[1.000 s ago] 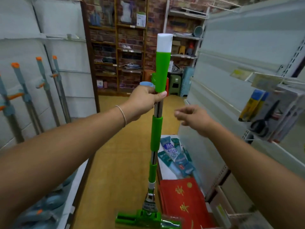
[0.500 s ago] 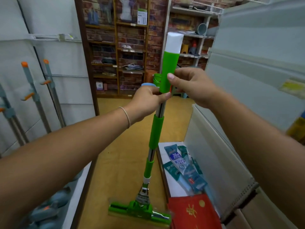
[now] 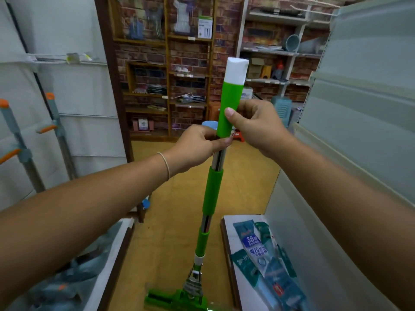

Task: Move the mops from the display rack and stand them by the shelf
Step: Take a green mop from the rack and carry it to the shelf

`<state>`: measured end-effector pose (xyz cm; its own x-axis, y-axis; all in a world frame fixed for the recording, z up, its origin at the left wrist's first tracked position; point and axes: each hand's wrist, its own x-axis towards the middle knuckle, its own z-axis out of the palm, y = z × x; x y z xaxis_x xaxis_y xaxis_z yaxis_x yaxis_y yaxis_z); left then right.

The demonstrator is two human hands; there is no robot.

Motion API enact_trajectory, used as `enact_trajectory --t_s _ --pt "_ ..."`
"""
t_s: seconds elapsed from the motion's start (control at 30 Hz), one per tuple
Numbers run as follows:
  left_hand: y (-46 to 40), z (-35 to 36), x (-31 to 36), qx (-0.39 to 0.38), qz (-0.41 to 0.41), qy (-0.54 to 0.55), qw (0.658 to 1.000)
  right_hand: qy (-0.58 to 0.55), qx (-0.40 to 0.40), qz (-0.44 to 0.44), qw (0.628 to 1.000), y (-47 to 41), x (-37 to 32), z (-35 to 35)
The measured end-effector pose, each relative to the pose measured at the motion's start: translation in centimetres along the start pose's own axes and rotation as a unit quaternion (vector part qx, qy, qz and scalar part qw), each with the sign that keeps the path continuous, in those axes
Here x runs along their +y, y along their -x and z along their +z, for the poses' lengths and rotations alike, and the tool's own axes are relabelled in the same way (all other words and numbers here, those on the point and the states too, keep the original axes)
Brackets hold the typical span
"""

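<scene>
Tan floor [image 3: 179, 209], brick back wall [image 3: 190, 52], grey shelving [image 3: 359, 108] right

There is a single view, from a wide-angle camera worn on the person's head. It looks forward and down along a shop aisle, so both forearms reach in from the bottom corners and meet near the middle of the frame, close to the lens. The yellow floor [image 3: 179, 221] runs away below, with the brick back wall [image 3: 188, 57] and its wooden shelves well off at the top. A grey display panel [image 3: 74, 86] lines the left edge and a pale shelf unit [image 3: 359, 108] the right, both bowed by the lens.
</scene>
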<state>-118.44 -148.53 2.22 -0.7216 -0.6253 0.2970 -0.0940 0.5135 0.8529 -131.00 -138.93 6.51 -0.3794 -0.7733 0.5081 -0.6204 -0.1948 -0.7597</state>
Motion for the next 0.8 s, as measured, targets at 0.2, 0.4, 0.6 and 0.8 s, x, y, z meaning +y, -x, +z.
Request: enact_trajectory --t_s 0.2,0.4,0.6,0.8 --pt "-5.5 1.2 -3.5 -0.057 -0.001 0.048 0.997 0.035 0.041 0.023 0.998 -3.9 4.5 0.2" --pt "-10.2 3.3 -7.0 -0.165 0.000 0.039 0.986 0.057 0.087 0.043 0.994 -7.3 6.8 -1.0" --pt "-15.3 6.9 -8.4 -0.163 0.010 0.117 0.980 0.084 0.137 0.051 0.986 -9.5 8.5 -2.6" --pt "-20.8 10.1 -8.0 -0.239 0.044 0.134 0.961 0.128 0.208 0.109 0.964 -11.0 9.7 -5.0"
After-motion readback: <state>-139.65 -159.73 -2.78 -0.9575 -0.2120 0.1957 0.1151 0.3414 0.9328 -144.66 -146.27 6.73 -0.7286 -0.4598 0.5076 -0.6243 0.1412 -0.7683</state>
